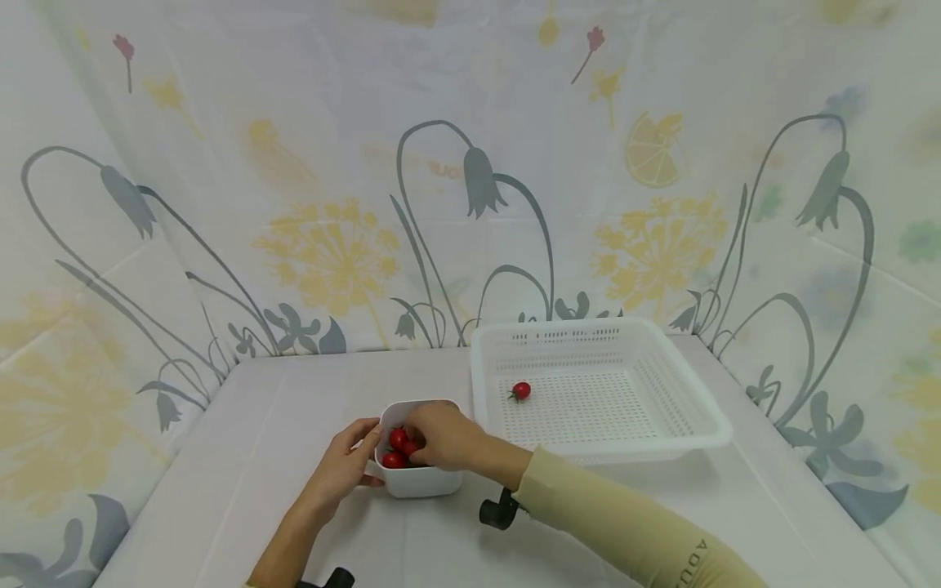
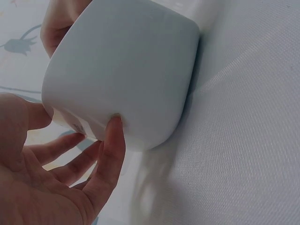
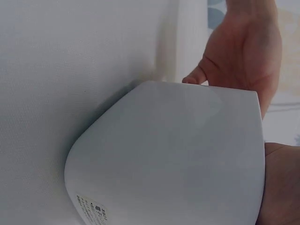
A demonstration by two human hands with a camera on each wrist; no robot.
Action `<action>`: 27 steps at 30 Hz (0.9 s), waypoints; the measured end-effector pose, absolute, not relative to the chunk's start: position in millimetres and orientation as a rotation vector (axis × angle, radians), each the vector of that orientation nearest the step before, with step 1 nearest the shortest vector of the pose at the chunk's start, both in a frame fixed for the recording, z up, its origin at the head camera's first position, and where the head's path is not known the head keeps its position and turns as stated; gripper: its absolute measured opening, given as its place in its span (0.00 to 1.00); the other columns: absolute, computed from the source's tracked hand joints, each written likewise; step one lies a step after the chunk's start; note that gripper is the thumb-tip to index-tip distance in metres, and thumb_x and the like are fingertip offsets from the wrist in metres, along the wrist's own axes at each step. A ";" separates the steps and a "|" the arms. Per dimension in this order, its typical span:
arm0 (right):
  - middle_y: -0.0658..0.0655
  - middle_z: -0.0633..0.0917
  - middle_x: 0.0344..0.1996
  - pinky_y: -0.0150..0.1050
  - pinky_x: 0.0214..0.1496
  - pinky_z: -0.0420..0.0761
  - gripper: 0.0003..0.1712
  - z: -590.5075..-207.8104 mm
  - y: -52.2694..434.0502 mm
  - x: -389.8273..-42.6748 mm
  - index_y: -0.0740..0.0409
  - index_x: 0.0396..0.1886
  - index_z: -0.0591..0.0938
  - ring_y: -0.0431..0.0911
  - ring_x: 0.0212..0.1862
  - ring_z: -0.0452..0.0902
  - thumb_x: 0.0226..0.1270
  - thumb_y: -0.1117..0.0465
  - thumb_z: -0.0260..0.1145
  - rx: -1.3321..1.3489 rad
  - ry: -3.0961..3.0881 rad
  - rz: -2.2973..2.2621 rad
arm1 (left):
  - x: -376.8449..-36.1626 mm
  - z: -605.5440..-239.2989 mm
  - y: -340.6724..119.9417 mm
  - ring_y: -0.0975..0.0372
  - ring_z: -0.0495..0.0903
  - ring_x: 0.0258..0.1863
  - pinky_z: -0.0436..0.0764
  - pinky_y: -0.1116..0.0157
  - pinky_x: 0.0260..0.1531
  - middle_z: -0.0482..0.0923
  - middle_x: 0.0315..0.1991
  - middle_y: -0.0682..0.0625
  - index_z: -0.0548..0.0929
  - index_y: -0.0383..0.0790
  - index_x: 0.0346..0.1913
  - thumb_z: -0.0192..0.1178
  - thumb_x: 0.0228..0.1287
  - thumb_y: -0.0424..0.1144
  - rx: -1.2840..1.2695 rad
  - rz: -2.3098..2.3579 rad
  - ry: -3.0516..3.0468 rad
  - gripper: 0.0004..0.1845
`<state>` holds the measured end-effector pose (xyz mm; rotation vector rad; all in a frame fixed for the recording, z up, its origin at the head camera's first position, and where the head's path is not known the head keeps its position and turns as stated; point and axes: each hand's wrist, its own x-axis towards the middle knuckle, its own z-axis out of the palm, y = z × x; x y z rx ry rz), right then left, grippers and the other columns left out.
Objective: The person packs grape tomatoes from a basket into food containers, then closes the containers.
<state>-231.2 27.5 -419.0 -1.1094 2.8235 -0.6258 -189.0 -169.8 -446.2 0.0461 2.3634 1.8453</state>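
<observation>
A small white container [image 1: 424,484] with rounded corners stands on the table and holds several red cherry tomatoes [image 1: 394,461]. My left hand [image 1: 341,465] grips its left side, thumb by the rim. The left wrist view shows fingertips [image 2: 115,124] against the outer wall [image 2: 126,70]. From the right, my right hand [image 1: 444,439] reaches over the rim into the container. Its fingertips are down among the tomatoes, largely hidden, so I cannot see whether they pinch one. In the right wrist view the container's wall [image 3: 178,150] hides those fingers.
Right of the container stands a larger white perforated basket [image 1: 694,384] with one cherry tomato [image 1: 520,391] in its left part. A pale cloth covers the table [image 1: 294,408]. Behind it hangs a flower-printed curtain [image 1: 441,245]. A printed label [image 3: 91,211] is on the container.
</observation>
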 end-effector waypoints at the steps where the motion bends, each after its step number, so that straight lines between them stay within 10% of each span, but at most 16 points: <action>1: 0.41 0.78 0.23 0.28 0.35 0.74 0.06 -418.6 27.3 -230.6 0.52 0.33 0.86 0.36 0.30 0.71 0.63 0.59 0.77 -1.105 2.829 -0.625 | -189.1 -446.0 -169.8 0.54 0.78 0.45 0.89 0.57 0.33 0.76 0.62 0.39 0.75 0.35 0.67 0.51 0.81 0.43 0.045 1.846 2.362 0.20; 27: 0.58 0.82 0.50 0.36 0.46 0.83 0.16 -365.3 92.3 -229.5 0.61 0.52 0.84 0.53 0.51 0.80 0.67 0.61 0.71 -1.052 2.692 -0.971 | -189.7 -446.4 -169.8 0.53 0.79 0.46 0.89 0.56 0.34 0.75 0.64 0.38 0.75 0.35 0.67 0.51 0.81 0.44 0.036 1.843 2.362 0.21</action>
